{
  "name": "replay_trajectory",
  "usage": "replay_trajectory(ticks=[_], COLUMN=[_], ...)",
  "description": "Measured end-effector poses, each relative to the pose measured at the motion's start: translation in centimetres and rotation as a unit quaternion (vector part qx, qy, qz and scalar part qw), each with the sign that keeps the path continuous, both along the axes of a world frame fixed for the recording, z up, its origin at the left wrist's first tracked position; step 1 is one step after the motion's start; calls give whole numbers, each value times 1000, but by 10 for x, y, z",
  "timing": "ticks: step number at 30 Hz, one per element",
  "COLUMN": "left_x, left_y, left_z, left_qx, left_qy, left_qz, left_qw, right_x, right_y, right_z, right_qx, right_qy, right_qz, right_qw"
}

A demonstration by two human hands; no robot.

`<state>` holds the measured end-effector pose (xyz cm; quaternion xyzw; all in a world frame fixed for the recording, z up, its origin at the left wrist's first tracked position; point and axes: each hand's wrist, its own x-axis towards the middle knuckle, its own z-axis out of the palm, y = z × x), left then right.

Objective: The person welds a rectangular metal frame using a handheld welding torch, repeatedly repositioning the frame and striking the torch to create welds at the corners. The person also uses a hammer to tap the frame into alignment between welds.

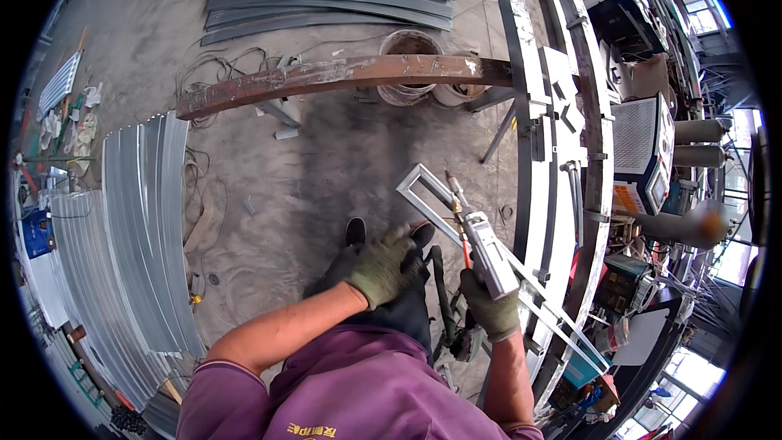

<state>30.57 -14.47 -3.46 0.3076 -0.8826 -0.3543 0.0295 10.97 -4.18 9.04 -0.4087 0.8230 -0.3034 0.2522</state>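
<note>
A grey glove covers my right hand (pixel 491 307), its fingers wrapped around a silver welding gun (pixel 490 254). The gun's narrow nozzle points away from me, and a red hose runs along its side. Beneath the gun lies a long, narrow frame of pale metal tube (pixel 423 205). One end of it sticks out over the floor; the other slants right across the metal rails. My left hand (pixel 384 267), in an olive glove, hovers in front of my body with fingers apart and nothing visible in it.
A long rusty beam (pixel 342 75) crosses ahead, with a bucket (pixel 410 43) behind it. Pale steel rails (pixel 533 155) run along my right, beside white-and-blue machines (pixel 638 147). Corrugated sheets (pixel 147 228) lie left, and stacked metal strips (pixel 334 0) lie far ahead.
</note>
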Motion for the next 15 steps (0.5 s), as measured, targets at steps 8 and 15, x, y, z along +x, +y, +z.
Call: replay_trajectory(ticks=[8,15], left_x=[-34,-39], left_y=[29,22], left_z=[42,53], left_qx=[682,667], left_qy=[292,310], left_qz=[216,223], left_qw=[634,640], right_x=[5,12], right_y=[-11,-25], right_z=[-18,-22], right_qx=[29,36], right_qy=[-25,-9], right_qz=[38,96], right_qw=[999,995])
